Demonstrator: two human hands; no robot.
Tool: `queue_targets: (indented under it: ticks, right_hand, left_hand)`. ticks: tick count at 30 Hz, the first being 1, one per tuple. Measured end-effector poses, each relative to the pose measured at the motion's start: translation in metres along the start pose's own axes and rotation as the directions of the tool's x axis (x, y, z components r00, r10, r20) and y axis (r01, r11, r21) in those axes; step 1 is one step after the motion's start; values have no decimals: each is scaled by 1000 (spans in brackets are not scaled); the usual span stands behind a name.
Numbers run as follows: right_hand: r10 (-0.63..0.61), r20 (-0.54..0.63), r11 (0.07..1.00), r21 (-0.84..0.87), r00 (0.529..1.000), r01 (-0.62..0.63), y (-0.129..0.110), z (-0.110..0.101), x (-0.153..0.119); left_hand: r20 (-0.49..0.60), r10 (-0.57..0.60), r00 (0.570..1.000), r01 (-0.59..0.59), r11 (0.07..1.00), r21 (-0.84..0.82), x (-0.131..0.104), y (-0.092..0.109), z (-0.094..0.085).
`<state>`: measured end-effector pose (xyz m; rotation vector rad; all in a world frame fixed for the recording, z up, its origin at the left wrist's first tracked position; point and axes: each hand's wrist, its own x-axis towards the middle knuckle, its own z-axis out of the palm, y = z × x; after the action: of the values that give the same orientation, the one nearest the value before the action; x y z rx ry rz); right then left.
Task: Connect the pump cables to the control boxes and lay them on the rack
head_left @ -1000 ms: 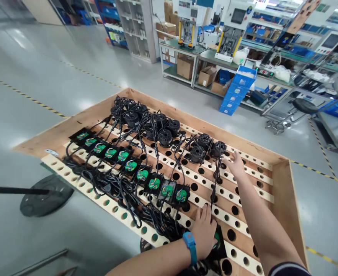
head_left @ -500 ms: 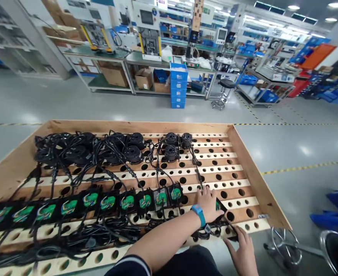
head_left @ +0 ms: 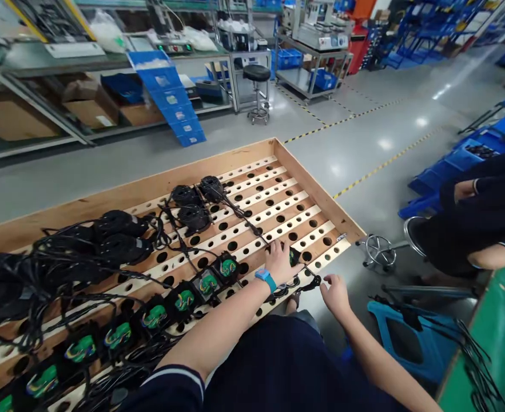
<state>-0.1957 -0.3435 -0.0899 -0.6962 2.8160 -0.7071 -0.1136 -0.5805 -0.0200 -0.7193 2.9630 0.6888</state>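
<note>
My left hand (head_left: pixel 279 264), with a blue watch (head_left: pixel 265 278) on its wrist, lies over a black housing with a green circuit board (head_left: pixel 294 256). Its fingers reach the far side and the thumb lies on the near side; the palm hides most of the housing. A black cable (head_left: pixel 252 226) runs from there to a round black fan-like unit (head_left: pixel 212 187). My right hand (head_left: pixel 335 294) is just outside the crate's near edge, thumb and forefinger apart, beside a black cable plug (head_left: pixel 316 281). It seems to hold nothing.
More black housings with green boards (head_left: pixel 185 300) line the wooden crate (head_left: pixel 316 191) on perforated slats. Tangled cables and fan-like units (head_left: pixel 123 246) lie left. A stool base (head_left: pixel 378 252), a blue frame (head_left: pixel 410 343), a green tabletop (head_left: pixel 501 332) and another person (head_left: pixel 488 212) are right.
The view has swung to the right, bringing the other person and green tabletop in. My left hand stays on the housing. My right hand now shows apart from the cable plug at the crate's edge.
</note>
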Motion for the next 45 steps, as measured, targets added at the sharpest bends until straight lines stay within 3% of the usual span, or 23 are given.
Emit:
queue_targets:
  ticks: [2,4,8,10,12,14,17,18,20,22,23,27,30,35,37,41,45]
  right_hand:
    - [110,56,988,105,992,-115,20,17,-12]
    - [138,151,960,221,979,-169,31,38,-15]
    - [82,291,866,452,953,-212,25,76,-10]
    - [70,320,846,482,945,-226,22,79,-11]
    - [78,332,848,474,940,-238,22,65,-19]
    - [71,323,897,393,944,-202,24,33,-29]
    - [-76,203,990,128,976,51,17,-34,-30]
    - [-176,141,984,34,974,173,8,-56,-22]
    - [-383,60,915,-112,922,388,-17,-90,4]
    - [-502,105,836,-195,858,513,-50,-105,37]
    - [-503,163,824,-207,849,528,-67,-105,54]
    - [-364,314,890,-162,877,427,-131,-73,112]
    - [-372,279,904,-106,885,413,-190,-30,147]
    - [-361,210,924,-53,909,379,-307,52,198]
    - [-347,198,931,-44,917,362,-341,79,212]
    - [-294,212,951,-33,932,307,-368,107,224]
    - [-364,160,931,33,918,363,-365,92,213]
  left_hand:
    - [3,-26,1000,26,1000,-1,0,6,3]
    - [17,-40,999,40,999,3,3,10,6]
    - [59,29,998,-29,1000,8,6,5,4]
    - [72,103,992,-105,994,15,7,-4,-1]
    - [62,189,980,-191,981,16,8,-17,-11]
    - [25,267,963,-267,963,20,8,-34,-24]
    - [-59,341,938,-338,940,55,2,-63,-42]
    - [-77,345,935,-341,938,67,-3,-72,-46]
    - [-81,300,950,-294,952,81,-14,-88,-48]
    - [-36,198,979,-194,976,100,-27,-100,-45]
    - [-16,145,989,-142,983,112,-32,-104,-41]
    - [-34,52,998,-47,992,119,-43,-113,-30]
    - [-38,14,999,-13,999,44,-40,-115,-26]
    - [84,-16,996,27,991,-131,-33,-116,-29]
    - [95,3,995,13,986,-167,-31,-117,-28]
    - [7,84,996,-80,973,-214,-30,-119,-15]
    - [-87,72,994,-93,960,-264,-28,-119,-4]
